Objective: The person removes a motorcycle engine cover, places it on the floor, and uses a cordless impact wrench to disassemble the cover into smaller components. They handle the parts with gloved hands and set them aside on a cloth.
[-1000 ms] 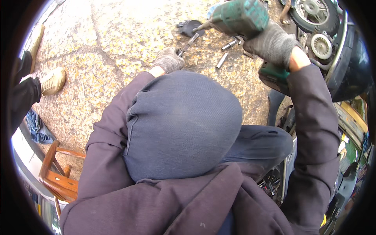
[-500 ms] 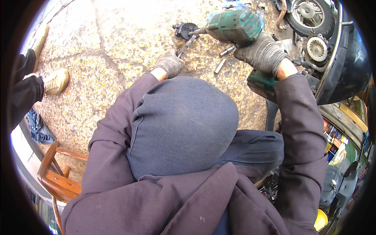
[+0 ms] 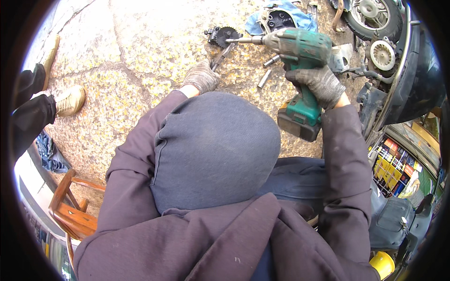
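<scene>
My right hand (image 3: 322, 86), in a grey knit glove, is wrapped round the grip of a green cordless drill (image 3: 303, 47). The drill lies nearly level, its long bit pointing left, with the tip close to a black toothed gear (image 3: 228, 36) on a small dark assembly on the ground. Whether the tip touches the gear, I cannot tell. My left hand (image 3: 201, 77), gloved too, is closed on metal pliers (image 3: 221, 57) whose far end reaches the gear's near edge. Two loose metal sockets, a near one (image 3: 264, 78) and a farther one (image 3: 271, 61), lie between my hands.
A black engine cover (image 3: 280, 19) rests on blue cloth beyond the drill. At the far right are a scooter wheel (image 3: 372, 16), a pale fan wheel (image 3: 382, 55) and dark bodywork. Another person's shoe (image 3: 70, 99) stands at left, near a wooden chair (image 3: 70, 213).
My right hand has turned the drill more level and moved it slightly right and nearer, uncovering the engine cover and the drill's battery. My left hand has barely moved.
</scene>
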Demonstrator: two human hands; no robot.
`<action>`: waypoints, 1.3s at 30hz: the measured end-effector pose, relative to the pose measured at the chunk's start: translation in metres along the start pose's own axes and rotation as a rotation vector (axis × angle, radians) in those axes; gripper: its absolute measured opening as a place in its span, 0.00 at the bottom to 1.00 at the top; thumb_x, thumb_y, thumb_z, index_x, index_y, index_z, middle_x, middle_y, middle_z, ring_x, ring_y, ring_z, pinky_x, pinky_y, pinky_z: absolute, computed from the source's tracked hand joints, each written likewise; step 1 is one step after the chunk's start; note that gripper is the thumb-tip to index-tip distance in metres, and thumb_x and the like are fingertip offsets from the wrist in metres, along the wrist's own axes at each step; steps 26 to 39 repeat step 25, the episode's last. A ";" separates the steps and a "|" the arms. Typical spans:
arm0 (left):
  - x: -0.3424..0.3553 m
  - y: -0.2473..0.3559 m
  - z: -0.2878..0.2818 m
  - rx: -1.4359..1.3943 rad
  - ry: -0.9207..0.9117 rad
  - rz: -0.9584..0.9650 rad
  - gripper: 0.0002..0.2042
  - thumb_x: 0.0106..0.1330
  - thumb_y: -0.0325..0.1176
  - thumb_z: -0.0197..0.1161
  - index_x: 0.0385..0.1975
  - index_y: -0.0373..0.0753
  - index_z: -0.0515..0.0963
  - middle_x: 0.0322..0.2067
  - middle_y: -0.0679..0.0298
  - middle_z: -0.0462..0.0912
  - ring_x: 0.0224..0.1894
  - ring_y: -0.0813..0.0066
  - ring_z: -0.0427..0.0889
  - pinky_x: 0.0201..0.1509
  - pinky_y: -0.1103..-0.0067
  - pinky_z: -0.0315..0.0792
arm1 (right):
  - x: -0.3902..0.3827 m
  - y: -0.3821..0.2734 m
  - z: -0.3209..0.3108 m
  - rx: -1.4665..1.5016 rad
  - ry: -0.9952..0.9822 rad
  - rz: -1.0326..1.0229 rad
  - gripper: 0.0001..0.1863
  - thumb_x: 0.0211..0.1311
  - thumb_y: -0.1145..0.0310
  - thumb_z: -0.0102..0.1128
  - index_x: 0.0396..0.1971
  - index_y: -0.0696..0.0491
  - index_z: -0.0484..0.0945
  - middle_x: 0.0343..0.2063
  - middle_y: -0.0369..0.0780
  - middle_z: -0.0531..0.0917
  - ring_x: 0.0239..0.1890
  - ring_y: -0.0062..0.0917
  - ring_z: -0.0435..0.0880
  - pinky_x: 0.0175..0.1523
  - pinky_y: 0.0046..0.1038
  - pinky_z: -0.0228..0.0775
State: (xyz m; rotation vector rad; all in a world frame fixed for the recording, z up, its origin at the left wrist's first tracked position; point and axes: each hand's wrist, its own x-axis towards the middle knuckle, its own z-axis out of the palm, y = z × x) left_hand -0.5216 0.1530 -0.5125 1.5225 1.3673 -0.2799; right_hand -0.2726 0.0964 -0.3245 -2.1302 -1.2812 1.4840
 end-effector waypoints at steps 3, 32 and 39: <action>-0.012 0.008 -0.007 0.051 0.006 0.036 0.15 0.57 0.35 0.59 0.42 0.35 0.77 0.37 0.45 0.82 0.43 0.52 0.82 0.48 0.64 0.74 | -0.017 0.017 0.002 0.405 0.029 0.089 0.18 0.51 0.71 0.71 0.44 0.54 0.82 0.35 0.34 0.84 0.32 0.18 0.80 0.37 0.21 0.74; 0.021 0.278 -0.048 0.854 0.018 0.434 0.18 0.58 0.38 0.54 0.42 0.34 0.82 0.43 0.43 0.82 0.46 0.54 0.83 0.52 0.68 0.75 | -0.071 0.115 -0.056 1.151 0.486 -0.088 0.18 0.51 0.74 0.69 0.44 0.53 0.78 0.32 0.34 0.80 0.31 0.20 0.79 0.34 0.23 0.74; 0.021 0.278 -0.048 0.854 0.018 0.434 0.18 0.58 0.38 0.54 0.42 0.34 0.82 0.43 0.43 0.82 0.46 0.54 0.83 0.52 0.68 0.75 | -0.071 0.115 -0.056 1.151 0.486 -0.088 0.18 0.51 0.74 0.69 0.44 0.53 0.78 0.32 0.34 0.80 0.31 0.20 0.79 0.34 0.23 0.74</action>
